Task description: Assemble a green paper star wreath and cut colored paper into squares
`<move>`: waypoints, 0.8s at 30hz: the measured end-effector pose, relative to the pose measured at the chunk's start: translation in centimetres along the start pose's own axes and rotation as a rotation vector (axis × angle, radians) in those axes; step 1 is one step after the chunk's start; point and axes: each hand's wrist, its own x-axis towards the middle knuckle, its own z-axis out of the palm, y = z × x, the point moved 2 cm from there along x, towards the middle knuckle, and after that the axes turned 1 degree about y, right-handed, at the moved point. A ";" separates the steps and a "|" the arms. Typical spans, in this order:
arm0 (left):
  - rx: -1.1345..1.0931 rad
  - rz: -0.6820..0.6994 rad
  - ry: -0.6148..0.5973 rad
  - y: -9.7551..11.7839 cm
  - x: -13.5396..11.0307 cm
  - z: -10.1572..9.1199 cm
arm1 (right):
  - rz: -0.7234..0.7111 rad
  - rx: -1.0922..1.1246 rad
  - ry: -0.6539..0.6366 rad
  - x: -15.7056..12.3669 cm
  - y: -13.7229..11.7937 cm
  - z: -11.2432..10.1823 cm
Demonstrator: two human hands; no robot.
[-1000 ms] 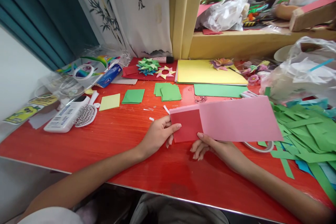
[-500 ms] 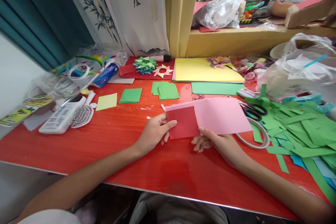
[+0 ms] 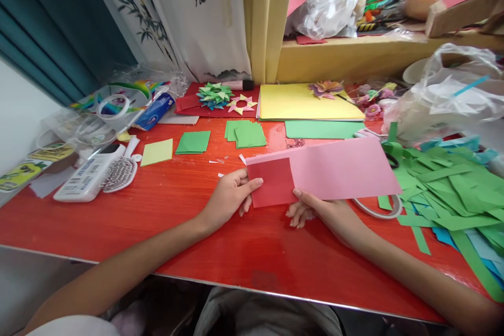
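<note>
A long pink paper sheet (image 3: pixel 342 168) is held up above the red table, with a smaller red paper rectangle (image 3: pixel 272 181) lying against its left end. My left hand (image 3: pixel 232 194) pinches the left edges of both papers between thumb and fingers. My right hand (image 3: pixel 321 210) grips the lower edge, its thumb at the red paper's bottom right corner and its fingers underneath. Behind the pink sheet's right part, scissors (image 3: pixel 390 160) are mostly hidden, and a roll of tape (image 3: pixel 388 212) shows partly below it.
Green paper squares (image 3: pixel 251 135) and a pale yellow square pile (image 3: pixel 157 152) lie beyond my hands. At right spreads a heap of green paper strips (image 3: pixel 452 184). A hairbrush (image 3: pixel 120 173) and a white box-like device (image 3: pixel 88 173) sit at left. Yellow sheets (image 3: pixel 307 105) lie at the back.
The pink sheet's right part has flattened out and reaches farther right, now covering most of the scissors. Both hands keep their hold; the view has shifted slightly.
</note>
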 end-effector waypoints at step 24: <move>0.075 0.014 0.148 0.3 1.8 -2.2 | -0.409 -1.048 0.496 -0.9 -5.3 -12.0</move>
